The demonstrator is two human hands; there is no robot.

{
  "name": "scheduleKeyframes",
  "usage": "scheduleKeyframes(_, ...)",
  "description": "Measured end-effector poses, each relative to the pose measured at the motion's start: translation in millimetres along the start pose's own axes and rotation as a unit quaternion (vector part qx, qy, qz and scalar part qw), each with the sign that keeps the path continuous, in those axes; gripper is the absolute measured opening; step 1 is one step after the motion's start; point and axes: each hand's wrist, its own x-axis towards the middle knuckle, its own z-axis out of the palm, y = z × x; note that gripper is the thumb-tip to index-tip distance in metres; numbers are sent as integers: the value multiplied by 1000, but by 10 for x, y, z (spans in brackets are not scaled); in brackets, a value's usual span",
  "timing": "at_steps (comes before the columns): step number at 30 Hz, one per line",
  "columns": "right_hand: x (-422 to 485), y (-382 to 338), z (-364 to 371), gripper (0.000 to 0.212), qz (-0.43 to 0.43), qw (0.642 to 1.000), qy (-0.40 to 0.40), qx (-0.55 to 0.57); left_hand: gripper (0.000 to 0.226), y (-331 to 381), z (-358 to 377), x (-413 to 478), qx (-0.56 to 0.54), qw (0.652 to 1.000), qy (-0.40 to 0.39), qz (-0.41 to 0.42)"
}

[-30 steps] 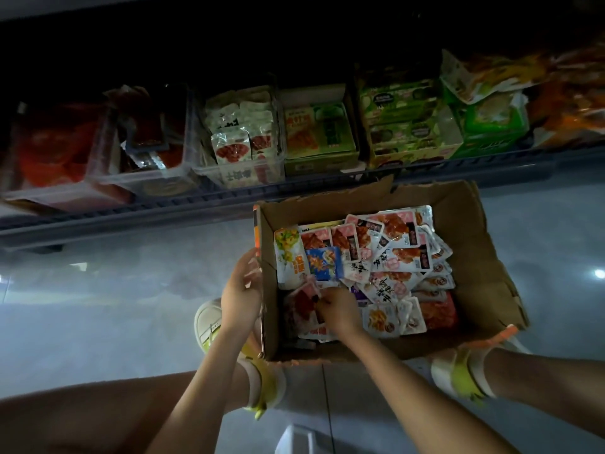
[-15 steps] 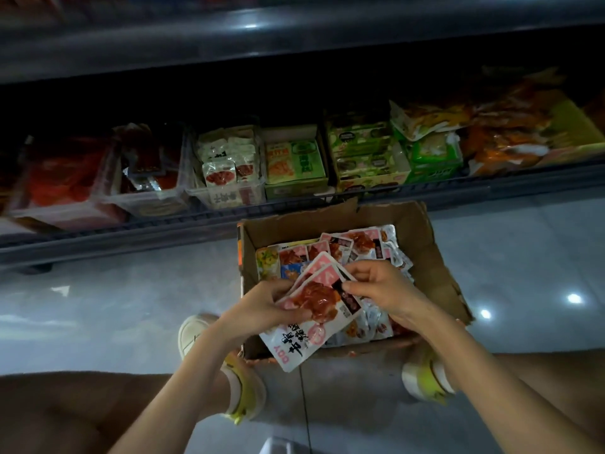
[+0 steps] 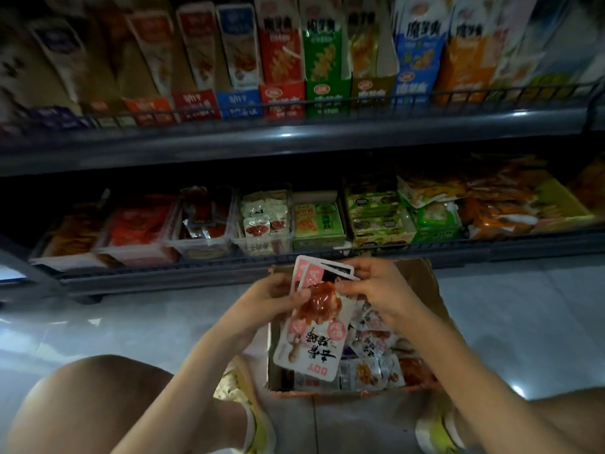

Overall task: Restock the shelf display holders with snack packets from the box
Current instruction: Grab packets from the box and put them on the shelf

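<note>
On the floor [image 3: 114,322] before the low shelf [image 3: 491,249], a person crouches, holding a fan of packets [image 3: 314,335] over the box [image 3: 422,273]. The left grip [image 3: 273,298] pinches the fan by its left edge, thumb on the glossy red front. The right grip [image 3: 381,290] curls its fingers round the top right corner, seemingly squaring the packets together. The rest of the stock lies loose in the box beneath.

I'd call this the gathering step: a handful picked, not yet shelved. The next move would be to carry it up and left to the clear holder [image 3: 266,224] showing the same white-and-red packets and slip it in among them, minding that none slides out of the fan.

The floor is pale glossy tile, catching ceiling lights. The low shelf runs from orange and red trays on the left to green cartons and heaped bags on the right. Above, a second shelf [image 3: 294,136] carries tall cartons behind a wire rail. The light is dim.
</note>
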Motion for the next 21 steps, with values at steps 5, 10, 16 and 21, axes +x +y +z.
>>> scheduleKeyframes(5, 43, -736, 335, 21, -65, 984, -111, -123, 26, 527, -338, -112, 38, 994, 51, 86)
scheduleKeyframes(10, 91, -1254, 662, 20, -95, 979, -124, -129, 7, 826, -697, -255, 47, 982, 129, 133)
scheduleKeyframes(16, 165, -1434, 1005, 51, -90, 986, -105, -94, 6, 963, -1303, -312, -227, 906, 323, 152)
scheduleKeyframes(21, 325, -1669, 1739, 48, -104, 982, -132, 81, 11, 1083, -1685, -289, -393, 825, 374, 158)
